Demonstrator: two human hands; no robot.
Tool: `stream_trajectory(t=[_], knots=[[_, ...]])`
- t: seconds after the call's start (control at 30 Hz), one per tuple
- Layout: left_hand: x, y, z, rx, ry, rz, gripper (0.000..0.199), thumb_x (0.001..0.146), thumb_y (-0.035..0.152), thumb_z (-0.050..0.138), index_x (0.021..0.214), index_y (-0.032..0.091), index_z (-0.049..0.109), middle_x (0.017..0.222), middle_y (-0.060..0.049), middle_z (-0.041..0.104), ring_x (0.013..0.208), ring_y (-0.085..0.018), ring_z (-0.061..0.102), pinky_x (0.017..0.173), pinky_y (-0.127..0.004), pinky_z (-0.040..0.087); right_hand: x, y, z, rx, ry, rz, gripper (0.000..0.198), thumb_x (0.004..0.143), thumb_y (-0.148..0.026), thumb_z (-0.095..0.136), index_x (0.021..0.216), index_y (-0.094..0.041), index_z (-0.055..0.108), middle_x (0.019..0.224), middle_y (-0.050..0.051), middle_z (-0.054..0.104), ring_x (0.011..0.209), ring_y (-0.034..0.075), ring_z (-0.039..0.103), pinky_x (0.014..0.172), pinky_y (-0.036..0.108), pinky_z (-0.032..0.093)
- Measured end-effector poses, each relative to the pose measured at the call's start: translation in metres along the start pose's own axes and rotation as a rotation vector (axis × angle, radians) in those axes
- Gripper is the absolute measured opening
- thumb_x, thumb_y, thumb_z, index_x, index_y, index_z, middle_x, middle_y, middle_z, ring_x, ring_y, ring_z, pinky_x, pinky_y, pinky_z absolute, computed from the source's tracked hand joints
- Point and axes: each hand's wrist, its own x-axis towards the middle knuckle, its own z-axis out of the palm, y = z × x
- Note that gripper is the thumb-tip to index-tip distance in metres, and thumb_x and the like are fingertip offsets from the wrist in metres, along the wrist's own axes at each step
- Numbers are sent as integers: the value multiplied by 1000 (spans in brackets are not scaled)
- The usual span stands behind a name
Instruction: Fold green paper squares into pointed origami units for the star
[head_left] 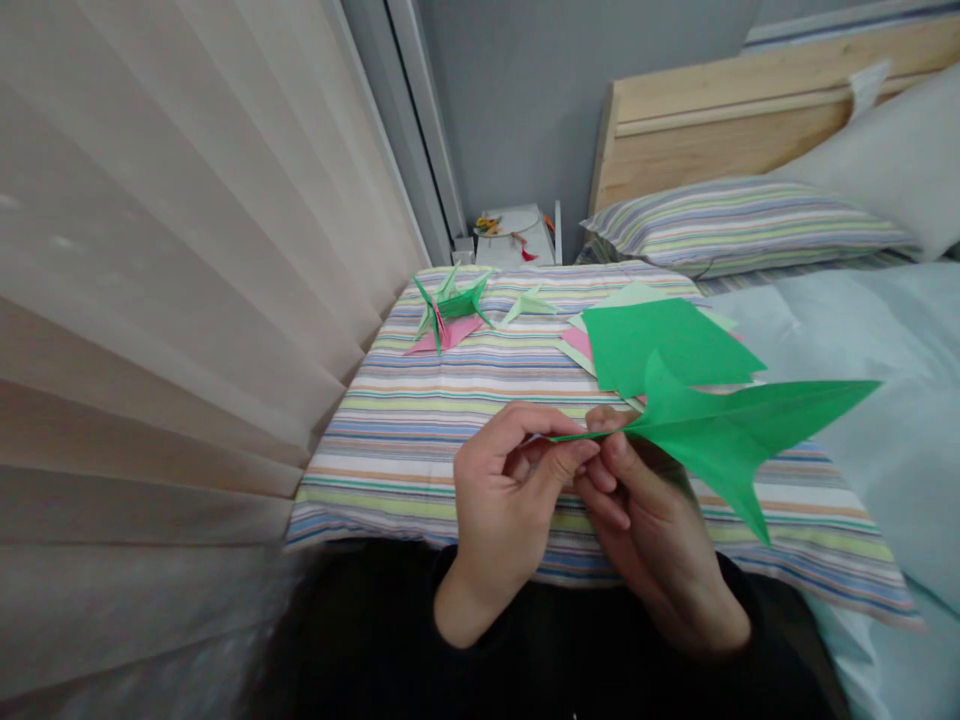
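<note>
A partly folded sheet of green origami paper [739, 425] is held up in front of me, with one long point reaching right and another hanging down. My left hand [510, 490] pinches its narrow left tip between thumb and fingers. My right hand [649, 510] grips the same narrow strip just beside it, thumb on the near side, so both hands nearly touch. Part of the strip is hidden by the fingers. Behind the held paper lies a stack of square sheets [667, 340], dark green on top, with pink and pale green edges showing.
Folded pieces in green and pink [454, 310] sit at the far left of the striped cloth [390, 400], with a pale green folded piece [529, 305] beside them. A curtain [187, 300] hangs on the left. Beyond stand a small white table [536, 240] and a striped pillow [750, 225].
</note>
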Motion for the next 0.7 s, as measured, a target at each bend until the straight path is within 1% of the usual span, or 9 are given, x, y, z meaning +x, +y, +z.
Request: stream_trajectory(t=[0.07,0.17,0.3,0.4,0.5,0.6,0.7], knots=[[2,-1,-1,11,11,36,11,81,18,87,77,19,77,75,-1,71,63,-13,68,56,-24,60,0,0,0,-2,-7,1,27,79,-41,89,87,-23,70,56,-7,47,44,6,31,33,16,15],[3,-1,-1,-13,-4,72,11,81,16,86,76,19,77,73,-1,69,67,-13,70,59,-24,61,-1,0,0,-9,-9,-2,26,80,-40,87,88,-24,69,57,-6,48,44,7,32,33,17,14],[2,0,1,-117,-42,37,11,83,12,83,78,19,76,75,0,68,63,-12,69,52,-22,60,-1,0,1,-21,-50,14,25,81,-40,86,85,-24,66,57,-6,48,45,7,35,34,17,16],[1,-1,2,-144,-28,9,10,82,15,83,78,19,75,75,1,67,61,-11,66,50,-22,59,0,-1,2,-32,-53,-27,27,82,-39,86,85,-24,64,56,-7,48,44,7,33,35,17,16],[1,-3,3,-165,-17,30,10,83,16,83,79,20,75,75,1,66,62,-10,64,51,-21,57,0,-2,3,-55,-48,-80,30,80,-39,87,84,-25,61,56,-7,47,44,7,32,35,17,15],[2,-5,2,-172,-42,55,9,84,14,83,81,20,77,77,1,67,63,-9,65,54,-19,57,1,-3,3,-59,-61,-122,28,82,-39,86,84,-25,62,55,-8,45,42,7,31,34,18,13],[2,-7,0,-154,-51,76,6,85,15,83,84,20,78,79,0,69,63,-9,66,56,-19,57,2,-2,2,-47,-50,-172,28,81,-38,87,83,-24,63,62,-8,48,43,6,33,33,18,13]])
